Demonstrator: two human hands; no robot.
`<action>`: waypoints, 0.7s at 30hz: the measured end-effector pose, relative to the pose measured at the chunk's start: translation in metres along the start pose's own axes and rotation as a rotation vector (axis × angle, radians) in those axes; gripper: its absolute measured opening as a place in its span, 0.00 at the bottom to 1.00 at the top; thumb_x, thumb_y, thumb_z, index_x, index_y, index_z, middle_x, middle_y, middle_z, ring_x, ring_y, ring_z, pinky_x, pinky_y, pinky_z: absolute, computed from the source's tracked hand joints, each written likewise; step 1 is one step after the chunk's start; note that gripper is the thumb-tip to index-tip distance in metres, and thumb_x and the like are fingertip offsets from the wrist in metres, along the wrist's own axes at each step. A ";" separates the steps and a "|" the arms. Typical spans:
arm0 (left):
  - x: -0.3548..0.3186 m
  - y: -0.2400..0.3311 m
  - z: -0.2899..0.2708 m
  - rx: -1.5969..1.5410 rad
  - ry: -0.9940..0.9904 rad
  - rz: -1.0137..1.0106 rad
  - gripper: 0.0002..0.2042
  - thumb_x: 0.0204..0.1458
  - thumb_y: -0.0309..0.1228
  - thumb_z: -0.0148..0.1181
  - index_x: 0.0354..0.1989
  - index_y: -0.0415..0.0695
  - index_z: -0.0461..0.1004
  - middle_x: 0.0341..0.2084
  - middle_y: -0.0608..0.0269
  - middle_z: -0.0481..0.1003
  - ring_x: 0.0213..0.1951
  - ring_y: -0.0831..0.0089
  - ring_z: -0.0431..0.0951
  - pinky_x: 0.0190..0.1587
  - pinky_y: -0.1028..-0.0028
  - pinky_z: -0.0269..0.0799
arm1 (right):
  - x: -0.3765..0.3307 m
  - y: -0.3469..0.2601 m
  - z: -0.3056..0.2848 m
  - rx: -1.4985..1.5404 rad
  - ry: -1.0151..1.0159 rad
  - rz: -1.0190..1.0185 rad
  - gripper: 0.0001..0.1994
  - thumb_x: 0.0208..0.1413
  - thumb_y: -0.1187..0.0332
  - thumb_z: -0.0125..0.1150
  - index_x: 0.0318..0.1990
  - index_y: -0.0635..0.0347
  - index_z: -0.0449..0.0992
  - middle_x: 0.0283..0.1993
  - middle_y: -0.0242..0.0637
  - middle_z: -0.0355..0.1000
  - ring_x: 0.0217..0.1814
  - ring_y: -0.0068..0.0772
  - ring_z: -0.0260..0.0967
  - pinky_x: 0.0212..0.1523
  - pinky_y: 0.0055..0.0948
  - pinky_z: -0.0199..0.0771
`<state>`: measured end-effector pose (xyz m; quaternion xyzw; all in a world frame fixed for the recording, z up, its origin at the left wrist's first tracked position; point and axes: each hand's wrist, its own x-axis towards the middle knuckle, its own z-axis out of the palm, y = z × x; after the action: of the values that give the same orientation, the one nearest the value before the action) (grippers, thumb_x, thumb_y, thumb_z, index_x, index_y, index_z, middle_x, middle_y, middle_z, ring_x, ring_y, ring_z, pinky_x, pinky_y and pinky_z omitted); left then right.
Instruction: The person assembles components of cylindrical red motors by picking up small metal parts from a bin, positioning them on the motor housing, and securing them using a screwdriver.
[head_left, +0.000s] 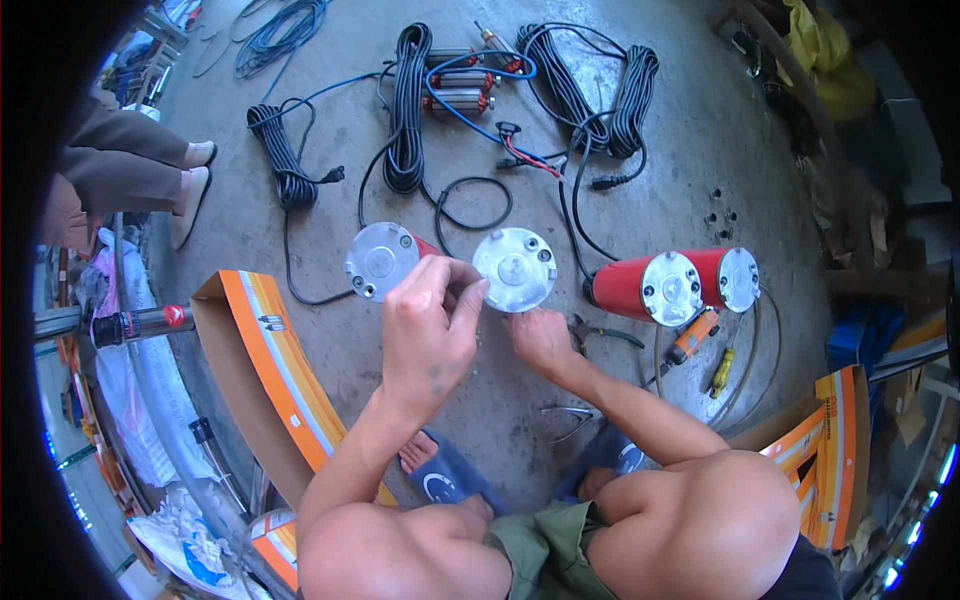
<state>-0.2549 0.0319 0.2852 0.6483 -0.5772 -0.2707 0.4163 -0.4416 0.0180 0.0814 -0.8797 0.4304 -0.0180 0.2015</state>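
A round metal end cap [514, 268] with small lugs and holes faces up between my hands; the body below it is hidden. My left hand [428, 325] is closed in a pinch at the cap's left edge, and whatever it holds is too small to make out. Just under the near rim, my right hand [543, 342] is curled against the capped cylinder, with its fingertips out of sight. Partly behind my left hand stands another metal-capped cylinder [380, 262], showing some red on its side. Two red cylinders [622, 287] with similar metal ends lie tilted to the right.
Coiled black cables [407, 110] and motor rotors [460, 100] lie farther off. Pliers [610, 334], an orange power tool [692, 338] and a yellow-handled screwdriver [722, 372] are to the right. An orange carton [270, 370] stands left. Another person's legs [130, 150] show at far left.
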 end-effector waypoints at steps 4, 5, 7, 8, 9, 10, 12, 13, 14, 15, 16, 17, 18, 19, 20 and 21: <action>-0.002 0.007 0.000 -0.091 0.029 -0.133 0.05 0.57 0.21 0.65 0.34 0.32 0.77 0.27 0.53 0.79 0.24 0.70 0.80 0.28 0.72 0.74 | -0.019 -0.009 -0.016 0.169 -0.045 0.032 0.10 0.64 0.63 0.60 0.43 0.61 0.73 0.39 0.47 0.74 0.37 0.52 0.78 0.34 0.49 0.78; -0.001 0.008 0.000 -0.114 0.030 -0.168 0.05 0.57 0.21 0.65 0.34 0.32 0.77 0.27 0.54 0.80 0.24 0.72 0.80 0.27 0.73 0.73 | -0.024 -0.011 -0.021 0.215 -0.042 0.033 0.10 0.64 0.63 0.60 0.42 0.61 0.73 0.39 0.48 0.74 0.37 0.54 0.78 0.34 0.49 0.78; -0.004 0.005 0.002 -0.158 0.056 -0.205 0.06 0.58 0.22 0.65 0.34 0.31 0.76 0.25 0.57 0.80 0.22 0.78 0.79 0.24 0.76 0.72 | -0.030 -0.013 -0.021 0.294 -0.031 -0.012 0.10 0.64 0.64 0.60 0.42 0.62 0.72 0.39 0.49 0.74 0.37 0.58 0.77 0.36 0.51 0.78; -0.003 0.007 0.004 -0.208 0.049 -0.241 0.05 0.60 0.22 0.65 0.36 0.32 0.76 0.26 0.59 0.80 0.23 0.78 0.80 0.24 0.77 0.73 | -0.031 -0.013 -0.018 0.325 -0.017 -0.049 0.09 0.64 0.65 0.59 0.42 0.62 0.72 0.39 0.49 0.74 0.37 0.59 0.77 0.36 0.52 0.78; -0.002 0.010 0.004 -0.257 0.044 -0.279 0.05 0.61 0.23 0.64 0.37 0.33 0.76 0.26 0.61 0.80 0.25 0.78 0.81 0.24 0.79 0.75 | -0.032 -0.014 -0.016 0.358 -0.003 -0.088 0.09 0.64 0.65 0.59 0.43 0.62 0.72 0.39 0.50 0.74 0.37 0.60 0.76 0.37 0.53 0.78; -0.002 0.012 0.006 -0.306 0.040 -0.316 0.05 0.63 0.23 0.63 0.38 0.33 0.76 0.27 0.62 0.79 0.26 0.79 0.82 0.24 0.80 0.76 | -0.032 -0.014 -0.014 0.385 -0.021 -0.096 0.09 0.63 0.66 0.59 0.43 0.62 0.72 0.39 0.50 0.74 0.37 0.60 0.77 0.37 0.54 0.78; -0.003 0.011 0.006 -0.378 0.061 -0.362 0.04 0.62 0.23 0.64 0.38 0.34 0.76 0.27 0.63 0.79 0.26 0.79 0.81 0.26 0.80 0.76 | -0.029 -0.018 -0.009 0.443 -0.052 -0.121 0.08 0.63 0.67 0.59 0.42 0.62 0.73 0.39 0.50 0.75 0.37 0.60 0.77 0.38 0.55 0.78; -0.003 0.010 0.006 -0.415 0.072 -0.385 0.04 0.61 0.22 0.64 0.38 0.34 0.76 0.27 0.63 0.79 0.26 0.79 0.81 0.26 0.80 0.76 | -0.027 -0.019 -0.005 0.439 -0.035 -0.132 0.07 0.63 0.67 0.59 0.42 0.62 0.74 0.39 0.51 0.76 0.37 0.60 0.77 0.38 0.55 0.78; -0.007 0.006 0.007 -0.270 0.108 -0.221 0.04 0.61 0.22 0.65 0.38 0.34 0.77 0.27 0.63 0.79 0.26 0.79 0.80 0.27 0.80 0.75 | -0.025 -0.017 0.000 0.434 -0.017 -0.142 0.07 0.62 0.68 0.60 0.42 0.62 0.75 0.39 0.51 0.76 0.37 0.61 0.77 0.38 0.55 0.78; -0.016 -0.001 0.007 -0.121 0.147 -0.058 0.04 0.60 0.21 0.65 0.37 0.34 0.77 0.27 0.63 0.79 0.26 0.80 0.80 0.28 0.79 0.75 | -0.021 -0.018 0.000 0.431 0.001 -0.156 0.07 0.62 0.68 0.60 0.41 0.61 0.76 0.39 0.52 0.76 0.37 0.61 0.77 0.38 0.55 0.78; -0.027 -0.009 0.008 0.028 0.181 0.106 0.03 0.59 0.21 0.65 0.37 0.34 0.77 0.27 0.62 0.79 0.26 0.80 0.79 0.28 0.79 0.74 | -0.019 -0.017 -0.001 0.471 0.039 -0.130 0.07 0.62 0.68 0.60 0.41 0.61 0.77 0.39 0.52 0.76 0.38 0.61 0.77 0.38 0.55 0.78; -0.040 -0.018 0.009 -0.060 0.122 0.028 0.02 0.57 0.19 0.66 0.37 0.34 0.79 0.27 0.63 0.79 0.25 0.81 0.78 0.29 0.78 0.73 | -0.016 -0.019 -0.004 0.512 0.074 -0.107 0.06 0.62 0.68 0.61 0.41 0.61 0.78 0.39 0.52 0.76 0.38 0.61 0.76 0.38 0.54 0.78; -0.051 -0.039 0.015 -0.057 0.040 -0.085 0.03 0.57 0.20 0.65 0.38 0.35 0.81 0.27 0.60 0.80 0.25 0.77 0.78 0.30 0.76 0.73 | -0.015 -0.019 -0.010 0.548 0.112 -0.076 0.06 0.61 0.68 0.61 0.41 0.61 0.79 0.39 0.52 0.76 0.38 0.62 0.76 0.38 0.54 0.77; -0.061 -0.068 0.020 -0.005 -0.021 -0.094 0.04 0.57 0.20 0.65 0.39 0.36 0.81 0.29 0.58 0.80 0.27 0.72 0.80 0.31 0.72 0.74 | -0.017 -0.022 -0.019 0.565 0.117 -0.086 0.06 0.61 0.69 0.62 0.41 0.61 0.79 0.39 0.51 0.76 0.38 0.61 0.76 0.38 0.53 0.77; -0.069 -0.099 0.030 0.040 -0.087 -0.099 0.05 0.56 0.21 0.66 0.40 0.38 0.82 0.30 0.56 0.80 0.28 0.67 0.81 0.33 0.69 0.75 | -0.021 -0.021 -0.029 0.575 0.125 -0.088 0.06 0.60 0.70 0.63 0.42 0.61 0.80 0.39 0.51 0.76 0.38 0.60 0.76 0.38 0.52 0.77; -0.078 -0.126 0.035 0.120 -0.126 -0.061 0.05 0.56 0.22 0.66 0.40 0.39 0.83 0.31 0.56 0.80 0.30 0.63 0.81 0.34 0.67 0.75 | -0.024 -0.024 -0.042 0.594 0.129 -0.103 0.06 0.60 0.71 0.64 0.42 0.60 0.80 0.39 0.50 0.76 0.38 0.60 0.76 0.38 0.51 0.77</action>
<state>-0.2329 0.0982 0.1496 0.6711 -0.5973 -0.2884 0.3312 -0.4472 0.0352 0.1318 -0.8000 0.3729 -0.2093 0.4209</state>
